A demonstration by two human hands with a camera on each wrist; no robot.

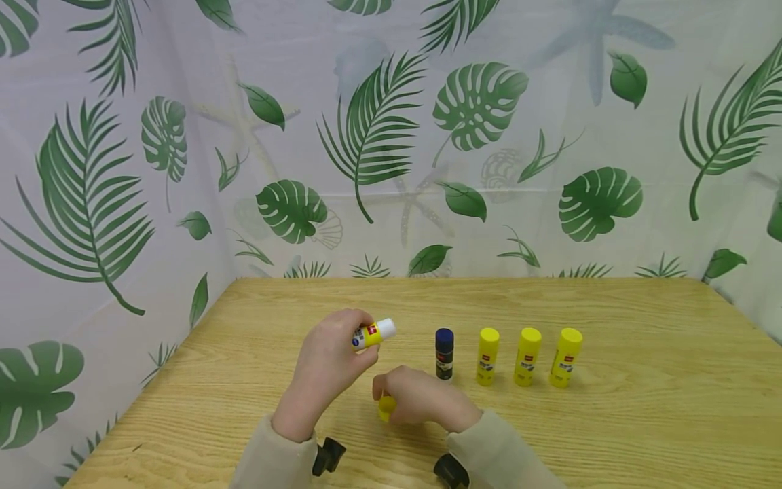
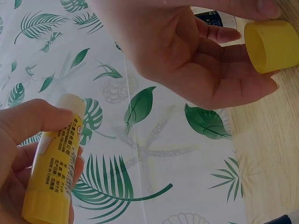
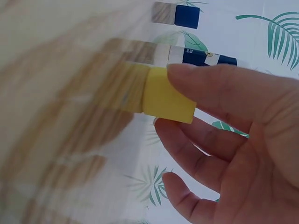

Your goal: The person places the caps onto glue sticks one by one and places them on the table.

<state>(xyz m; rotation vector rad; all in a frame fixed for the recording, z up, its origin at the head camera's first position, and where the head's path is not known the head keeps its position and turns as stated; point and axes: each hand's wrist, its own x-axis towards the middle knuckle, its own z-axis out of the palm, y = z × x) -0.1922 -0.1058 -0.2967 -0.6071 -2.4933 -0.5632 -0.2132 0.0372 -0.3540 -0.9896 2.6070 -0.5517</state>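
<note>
My left hand (image 1: 330,350) grips an uncapped yellow glue stick (image 2: 53,163), fingers and thumb around its printed body. The white top (image 1: 387,328) points right and slightly up in the head view. Lower and to the right, my right hand (image 1: 427,397) pinches a short yellow cap (image 3: 169,95) between thumb and fingers. In the right wrist view the cap's base meets its reflection on the tabletop, and part of it is hidden by the hand in the head view. Just beyond the right hand stands a dark glue stick with a navy cap (image 1: 444,354).
Three yellow glue sticks stand upright in a row to the right, the nearest one (image 1: 487,357) beside the dark stick. The right wrist view also holds a navy-and-white tube (image 3: 203,57) and a short navy piece (image 3: 187,17). A leaf-print cloth (image 1: 391,224) backs the wooden table (image 1: 660,421).
</note>
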